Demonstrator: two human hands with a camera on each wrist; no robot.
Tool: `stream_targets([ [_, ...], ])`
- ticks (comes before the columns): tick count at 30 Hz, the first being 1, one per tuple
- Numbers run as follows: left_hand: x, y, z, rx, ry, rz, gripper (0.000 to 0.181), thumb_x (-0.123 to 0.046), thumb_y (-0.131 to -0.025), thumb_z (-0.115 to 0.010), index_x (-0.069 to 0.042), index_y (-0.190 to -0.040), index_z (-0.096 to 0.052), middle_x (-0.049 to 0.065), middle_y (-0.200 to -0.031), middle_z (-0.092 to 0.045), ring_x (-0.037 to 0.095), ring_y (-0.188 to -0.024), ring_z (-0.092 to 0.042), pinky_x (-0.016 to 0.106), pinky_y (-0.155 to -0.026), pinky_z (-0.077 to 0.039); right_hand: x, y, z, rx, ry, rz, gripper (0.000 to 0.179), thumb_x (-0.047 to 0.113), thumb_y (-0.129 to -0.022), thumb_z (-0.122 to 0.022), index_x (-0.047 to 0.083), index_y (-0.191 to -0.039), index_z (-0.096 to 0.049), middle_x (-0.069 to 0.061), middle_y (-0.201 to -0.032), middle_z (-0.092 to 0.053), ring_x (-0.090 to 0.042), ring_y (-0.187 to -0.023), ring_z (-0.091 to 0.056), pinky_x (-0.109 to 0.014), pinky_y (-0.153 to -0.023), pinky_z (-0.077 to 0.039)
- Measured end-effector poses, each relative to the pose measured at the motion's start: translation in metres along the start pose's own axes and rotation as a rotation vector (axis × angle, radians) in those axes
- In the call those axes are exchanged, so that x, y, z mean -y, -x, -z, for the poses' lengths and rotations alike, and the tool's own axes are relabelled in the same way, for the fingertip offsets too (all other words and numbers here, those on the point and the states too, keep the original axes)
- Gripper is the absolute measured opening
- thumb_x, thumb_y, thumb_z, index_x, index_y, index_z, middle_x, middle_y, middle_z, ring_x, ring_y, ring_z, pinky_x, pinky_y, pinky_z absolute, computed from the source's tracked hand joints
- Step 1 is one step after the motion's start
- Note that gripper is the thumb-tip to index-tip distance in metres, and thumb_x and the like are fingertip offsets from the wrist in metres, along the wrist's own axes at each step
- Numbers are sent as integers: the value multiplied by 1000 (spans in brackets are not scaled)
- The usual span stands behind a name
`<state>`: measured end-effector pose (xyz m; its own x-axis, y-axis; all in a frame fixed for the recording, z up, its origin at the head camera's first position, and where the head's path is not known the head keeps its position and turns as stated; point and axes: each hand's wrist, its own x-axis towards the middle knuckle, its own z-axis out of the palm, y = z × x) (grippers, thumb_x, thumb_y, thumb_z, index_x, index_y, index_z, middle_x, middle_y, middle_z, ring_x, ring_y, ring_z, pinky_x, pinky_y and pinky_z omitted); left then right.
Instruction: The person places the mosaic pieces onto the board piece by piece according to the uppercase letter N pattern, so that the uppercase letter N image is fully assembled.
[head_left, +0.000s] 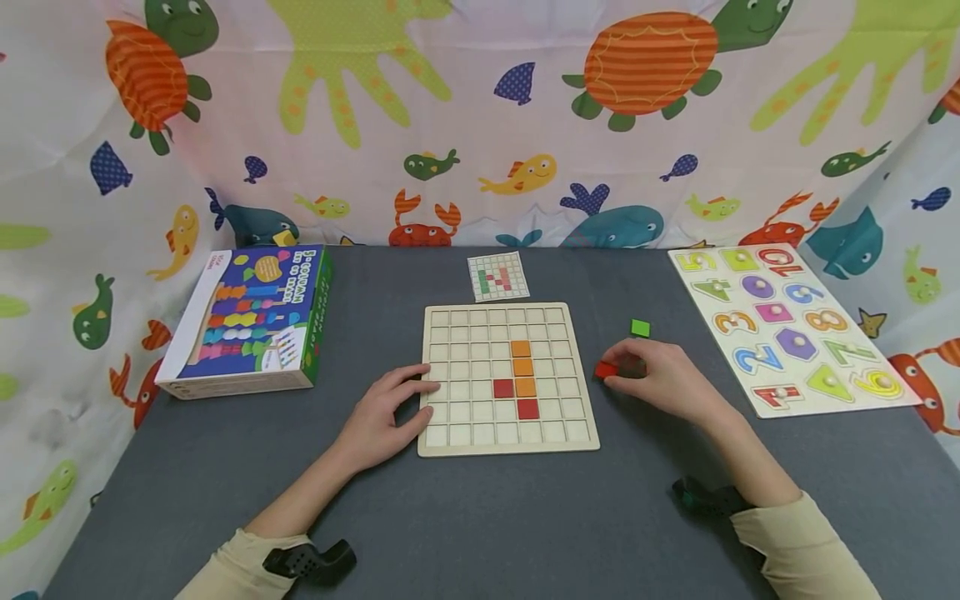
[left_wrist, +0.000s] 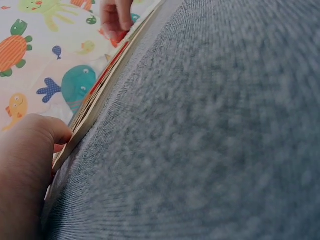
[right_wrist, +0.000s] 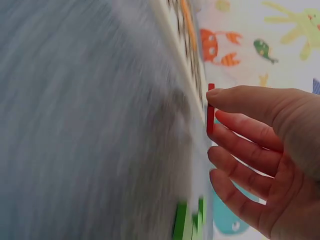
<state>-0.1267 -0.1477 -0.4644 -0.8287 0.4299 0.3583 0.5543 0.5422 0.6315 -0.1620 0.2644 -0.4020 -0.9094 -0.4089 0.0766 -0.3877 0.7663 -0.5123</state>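
Note:
A wooden grid board (head_left: 450,444) lies flat in the middle of the table. On it sit a column of three orange square tiles (head_left: 522,367) and two red tiles, one red tile (head_left: 528,409) below the column and another red tile (head_left: 503,388) to its left. My left hand (head_left: 382,417) rests at the board's left edge, fingertips on the rim. Just right of the board, my right hand (head_left: 660,379) pinches a red square tile (right_wrist: 210,110) between thumb and forefinger, the other fingers loosely bent. Green tile pieces (head_left: 640,328) lie behind the right hand.
Behind the board lies a small card (head_left: 498,277) printed with a coloured grid pattern. A game box (head_left: 247,321) stands at the left. At the right lies a number-and-shape puzzle board (head_left: 806,329). A printed cloth (head_left: 480,125) hangs along the table's back edge.

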Motion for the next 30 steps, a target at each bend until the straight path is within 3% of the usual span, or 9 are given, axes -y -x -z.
stream_targets([
  [6, 0, -2, -1, 5, -8, 0, 33, -21, -92, -67, -14, -124, -67, 8, -142, -50, 25, -131, -45, 52, -103, -38, 24, -20, -16, 12, -74, 45, 26, 18, -84, -78, 13, -108, -70, 2, -94, -67, -15, -81, -59, -31, -66, -49],
  [17, 2, -2, -2, -3, -17, -14, 33, -21, -92, -68, -15, -124, -67, 7, -142, -50, 25, -130, -46, 52, -103, -39, 66, -54, -49, 74, -203, 82, 24, 17, -83, -77, 11, -105, -69, 2, -94, -67, -17, -86, -60, -34, -75, -53],
  [30, 2, -1, -1, 8, -28, 2, 33, -22, -92, -67, -15, -124, -67, 6, -142, -51, 24, -130, -46, 52, -103, -38, 100, -82, -73, 117, -126, 124, 23, 18, -82, -79, 9, -101, -68, -1, -89, -66, -18, -81, -58, -31, -74, -49],
])
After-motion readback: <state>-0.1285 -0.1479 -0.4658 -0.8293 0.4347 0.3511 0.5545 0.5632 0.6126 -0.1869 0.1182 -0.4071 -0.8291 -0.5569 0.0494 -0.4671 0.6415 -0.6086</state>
